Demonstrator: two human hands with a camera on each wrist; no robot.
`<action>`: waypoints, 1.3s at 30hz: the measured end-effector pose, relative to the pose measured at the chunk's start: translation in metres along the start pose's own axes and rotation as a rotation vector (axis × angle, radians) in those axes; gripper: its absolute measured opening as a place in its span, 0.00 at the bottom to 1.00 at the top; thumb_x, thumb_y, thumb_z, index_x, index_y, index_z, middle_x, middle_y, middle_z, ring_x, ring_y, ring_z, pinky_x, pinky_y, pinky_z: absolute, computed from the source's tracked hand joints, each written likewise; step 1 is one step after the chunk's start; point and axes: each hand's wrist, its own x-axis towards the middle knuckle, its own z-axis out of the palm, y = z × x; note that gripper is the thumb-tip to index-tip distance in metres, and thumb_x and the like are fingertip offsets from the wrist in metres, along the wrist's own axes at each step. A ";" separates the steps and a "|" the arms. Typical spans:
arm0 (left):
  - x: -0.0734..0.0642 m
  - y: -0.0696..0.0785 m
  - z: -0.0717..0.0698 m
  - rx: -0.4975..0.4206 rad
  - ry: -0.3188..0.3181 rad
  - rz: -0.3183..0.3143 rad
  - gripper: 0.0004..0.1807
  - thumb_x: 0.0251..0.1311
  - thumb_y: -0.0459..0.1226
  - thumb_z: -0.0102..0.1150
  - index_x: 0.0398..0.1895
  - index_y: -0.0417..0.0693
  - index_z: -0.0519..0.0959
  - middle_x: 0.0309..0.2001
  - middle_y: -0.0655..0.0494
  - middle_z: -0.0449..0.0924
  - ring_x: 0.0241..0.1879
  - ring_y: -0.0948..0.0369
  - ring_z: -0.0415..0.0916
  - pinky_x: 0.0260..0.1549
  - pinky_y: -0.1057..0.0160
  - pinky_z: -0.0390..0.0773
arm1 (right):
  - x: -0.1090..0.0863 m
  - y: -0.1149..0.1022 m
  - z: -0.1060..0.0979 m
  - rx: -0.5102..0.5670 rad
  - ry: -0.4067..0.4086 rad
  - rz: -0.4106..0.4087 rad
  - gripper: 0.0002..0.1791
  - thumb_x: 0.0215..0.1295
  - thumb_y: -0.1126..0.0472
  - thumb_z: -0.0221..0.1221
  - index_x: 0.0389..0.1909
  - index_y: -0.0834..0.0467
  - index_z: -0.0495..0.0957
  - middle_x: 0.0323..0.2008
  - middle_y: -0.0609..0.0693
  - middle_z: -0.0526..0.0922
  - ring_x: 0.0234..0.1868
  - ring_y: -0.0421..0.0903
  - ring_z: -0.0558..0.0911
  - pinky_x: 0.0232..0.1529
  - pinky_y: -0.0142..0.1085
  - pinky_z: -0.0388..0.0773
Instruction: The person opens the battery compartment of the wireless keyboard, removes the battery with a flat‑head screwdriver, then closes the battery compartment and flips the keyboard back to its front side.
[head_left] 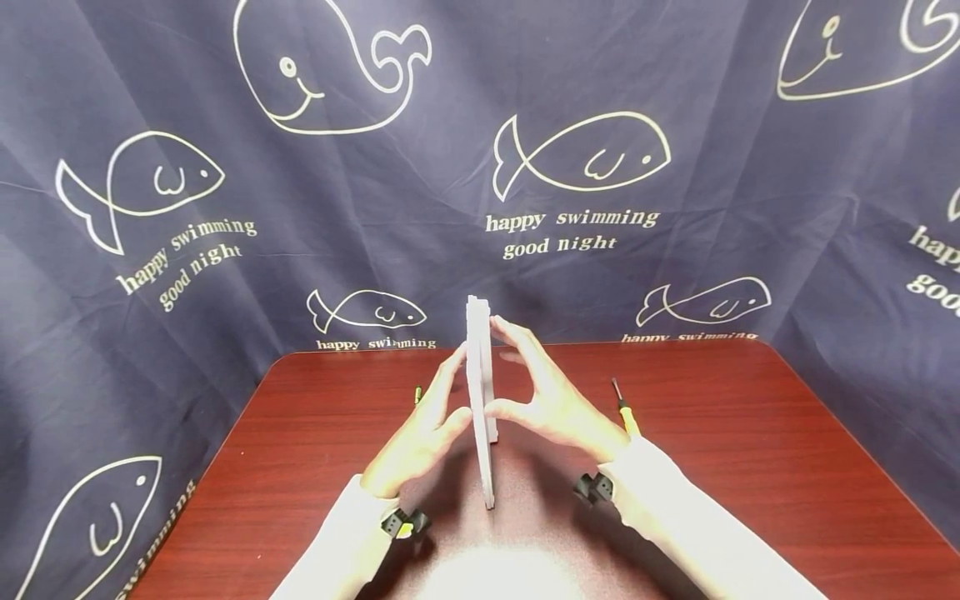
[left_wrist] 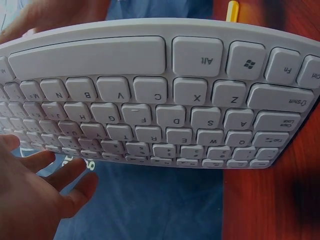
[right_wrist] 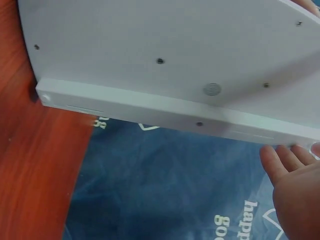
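Observation:
A white computer keyboard (head_left: 480,383) stands upright on one short end on the table, edge-on in the head view. Its keys (left_wrist: 150,115) face left; the back panel (right_wrist: 125,30), with small screws and a raised ridge (right_wrist: 135,107), faces right. My left hand (head_left: 420,437) is beside the key side, fingers and thumb spread, fingertips right at it. On the back side, my right hand (head_left: 551,396) reaches in with straight fingers high near the ridge and its thumb lower down. The keyboard stands between both hands.
A screwdriver with a yellow handle (head_left: 627,417) lies on the red-brown table (head_left: 735,467), right of my right hand. Behind my left hand is a small yellow-green item (head_left: 418,393). A dark blue curtain (head_left: 450,167) with fish drawings hangs behind the table.

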 end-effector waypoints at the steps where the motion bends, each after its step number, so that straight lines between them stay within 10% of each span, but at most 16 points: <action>1: 0.000 0.001 0.000 -0.001 -0.003 -0.005 0.39 0.67 0.55 0.45 0.75 0.54 0.44 0.72 0.58 0.48 0.67 0.58 0.51 0.63 0.49 0.51 | 0.000 -0.002 -0.001 -0.002 -0.002 0.010 0.53 0.45 0.69 0.72 0.71 0.66 0.50 0.68 0.58 0.56 0.63 0.54 0.66 0.60 0.40 0.64; 10: -0.002 0.001 0.002 -0.009 -0.012 -0.021 0.38 0.69 0.50 0.47 0.75 0.54 0.44 0.72 0.58 0.46 0.70 0.56 0.46 0.63 0.47 0.48 | 0.004 -0.014 -0.007 0.000 0.003 -0.031 0.53 0.44 0.72 0.72 0.70 0.67 0.50 0.68 0.61 0.55 0.65 0.54 0.64 0.60 0.48 0.63; 22: -0.006 -0.040 0.013 0.008 -0.040 -0.073 0.40 0.66 0.54 0.48 0.75 0.65 0.40 0.73 0.68 0.41 0.71 0.60 0.41 0.64 0.47 0.46 | 0.010 -0.015 -0.013 -0.005 0.017 -0.085 0.52 0.43 0.73 0.71 0.69 0.71 0.51 0.67 0.65 0.55 0.66 0.58 0.59 0.59 0.53 0.63; 35: -0.003 -0.010 0.021 0.036 -0.103 -0.076 0.38 0.68 0.39 0.50 0.75 0.48 0.43 0.71 0.52 0.45 0.70 0.52 0.46 0.65 0.55 0.49 | 0.007 -0.012 -0.032 -0.107 0.024 -0.069 0.48 0.48 0.67 0.71 0.70 0.63 0.55 0.67 0.58 0.59 0.65 0.53 0.62 0.61 0.47 0.62; 39: -0.006 -0.031 0.029 0.080 -0.113 -0.073 0.39 0.68 0.42 0.52 0.75 0.53 0.43 0.71 0.56 0.45 0.69 0.57 0.46 0.64 0.55 0.51 | 0.004 -0.018 -0.038 -0.142 0.020 -0.044 0.44 0.52 0.64 0.68 0.69 0.65 0.57 0.66 0.59 0.61 0.63 0.54 0.63 0.60 0.48 0.61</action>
